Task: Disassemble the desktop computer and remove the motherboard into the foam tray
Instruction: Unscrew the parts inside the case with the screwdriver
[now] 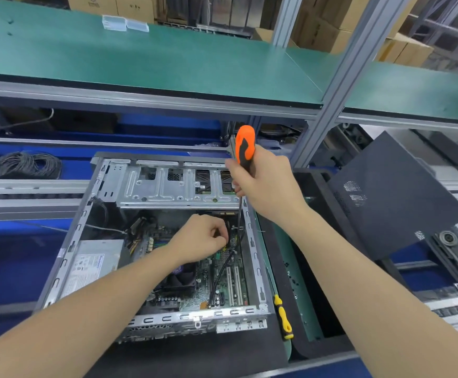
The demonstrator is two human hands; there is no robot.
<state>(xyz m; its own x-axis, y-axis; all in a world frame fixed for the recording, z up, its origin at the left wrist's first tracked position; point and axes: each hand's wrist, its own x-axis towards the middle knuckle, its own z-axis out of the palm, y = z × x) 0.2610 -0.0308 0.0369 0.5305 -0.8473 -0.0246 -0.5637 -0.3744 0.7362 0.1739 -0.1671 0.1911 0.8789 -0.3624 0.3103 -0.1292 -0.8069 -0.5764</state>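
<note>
Your right hand (263,184) grips the orange screwdriver (244,148) near-vertical, tip down just right of your left hand (203,238), whose fingers curl on a small dark part; the motherboard (222,285) lies flat directly beneath, left hand nearer

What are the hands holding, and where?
Right hand grips the orange screwdriver by its handle. Left hand pinches a dark part inside the case; unclear what.

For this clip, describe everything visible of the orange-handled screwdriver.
The orange-handled screwdriver has a plastic-looking orange handle with black grip inlay and a thin dark metal shaft. It stands almost upright, handle up, shaft reaching down into the open computer case beside its right wall. The right hand grips the lower handle; the tip is hard to make out.
</note>
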